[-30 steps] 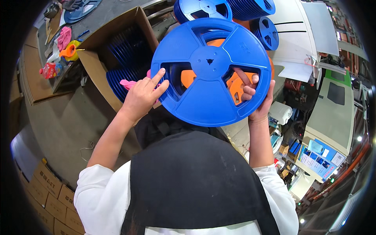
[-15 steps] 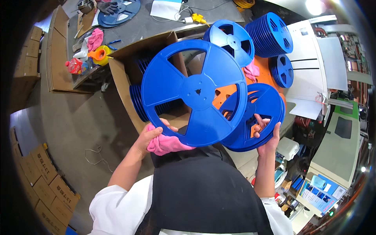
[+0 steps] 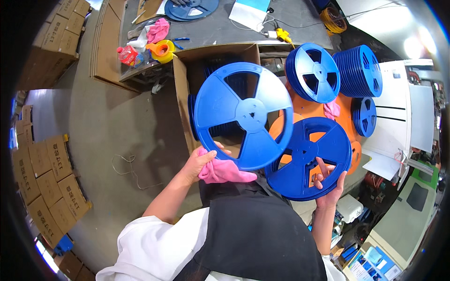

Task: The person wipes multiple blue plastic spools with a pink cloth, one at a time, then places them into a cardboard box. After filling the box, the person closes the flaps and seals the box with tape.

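My left hand (image 3: 202, 165) is closed on the lower left rim of a large blue plastic reel (image 3: 229, 110), with a pink cloth (image 3: 227, 171) bunched in the same grip. This reel is held up over an open cardboard box (image 3: 183, 93) and shows its spoked face. My right hand (image 3: 330, 181) grips a few more blue reels (image 3: 313, 183), stacked face to face. Its thumb lies outside the rim and its fingers reach through an opening. The two loads overlap slightly in view, and I cannot tell whether they touch. More blue reels stand inside the box, mostly hidden.
On an orange surface (image 3: 346, 112) at the right are a reel stack (image 3: 320, 74), a longer stack (image 3: 366, 70), a shorter stack (image 3: 365, 117) and another pink cloth (image 3: 332, 109). The grey workbench (image 3: 206, 29) behind holds a bottle (image 3: 128, 55) and a yellow container (image 3: 165, 52). Cartons (image 3: 49, 180) stand left.
The view has shifted, so the scene sits further right and lower. The left-hand reel looks smaller and turned a little; the right-hand reels face me more squarely. Both hands keep their holds.
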Demonstrator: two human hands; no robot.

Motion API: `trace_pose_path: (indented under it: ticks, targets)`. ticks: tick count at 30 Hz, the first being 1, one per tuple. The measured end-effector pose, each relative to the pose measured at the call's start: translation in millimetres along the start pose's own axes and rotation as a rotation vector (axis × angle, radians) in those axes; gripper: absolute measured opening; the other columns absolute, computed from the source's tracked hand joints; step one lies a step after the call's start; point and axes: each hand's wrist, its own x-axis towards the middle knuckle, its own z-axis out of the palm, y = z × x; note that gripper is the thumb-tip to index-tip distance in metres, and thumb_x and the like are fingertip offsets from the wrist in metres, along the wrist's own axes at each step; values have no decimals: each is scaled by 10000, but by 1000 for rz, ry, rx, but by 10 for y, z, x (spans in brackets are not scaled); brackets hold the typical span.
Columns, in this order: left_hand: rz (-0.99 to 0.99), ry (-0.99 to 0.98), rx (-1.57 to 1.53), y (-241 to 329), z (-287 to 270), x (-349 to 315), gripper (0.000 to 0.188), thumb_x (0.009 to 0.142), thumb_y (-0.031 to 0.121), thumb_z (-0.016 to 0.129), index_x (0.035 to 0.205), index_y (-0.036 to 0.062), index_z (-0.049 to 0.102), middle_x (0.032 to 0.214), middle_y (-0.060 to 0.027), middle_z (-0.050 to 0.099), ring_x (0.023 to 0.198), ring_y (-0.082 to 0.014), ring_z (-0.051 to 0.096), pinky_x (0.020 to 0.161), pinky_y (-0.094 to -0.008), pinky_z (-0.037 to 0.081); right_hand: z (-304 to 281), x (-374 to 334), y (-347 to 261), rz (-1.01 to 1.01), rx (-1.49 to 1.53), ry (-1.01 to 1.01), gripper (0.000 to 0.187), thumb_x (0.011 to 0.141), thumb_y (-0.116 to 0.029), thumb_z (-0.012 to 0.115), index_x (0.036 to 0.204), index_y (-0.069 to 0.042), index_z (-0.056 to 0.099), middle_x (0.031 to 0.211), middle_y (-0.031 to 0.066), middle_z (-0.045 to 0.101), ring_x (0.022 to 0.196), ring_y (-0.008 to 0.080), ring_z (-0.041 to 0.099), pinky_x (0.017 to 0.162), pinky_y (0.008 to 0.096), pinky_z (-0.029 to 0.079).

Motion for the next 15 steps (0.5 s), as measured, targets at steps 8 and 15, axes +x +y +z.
trace_pose_path:
  ticks: [8,15]
  targets:
    - [339,747,658,-470,-910,598,180,917,73,535,1072,17,606,959,-106,693,913,-186,662,830,-331,510,24,-73,127,-13,-9,5,539,972,-540,448,1059,-26,587,1360,280,492,762,253,680,503,252,518]
    - [311,915,825,-478,-1632,1467,217,878,129,610,1086,75,638,926,-121,698,856,-245,676,778,-342,509,66,-206,133,-34,-56,31,534,975,-546,436,1063,-42,588,1377,278,475,756,207,644,510,226,507]
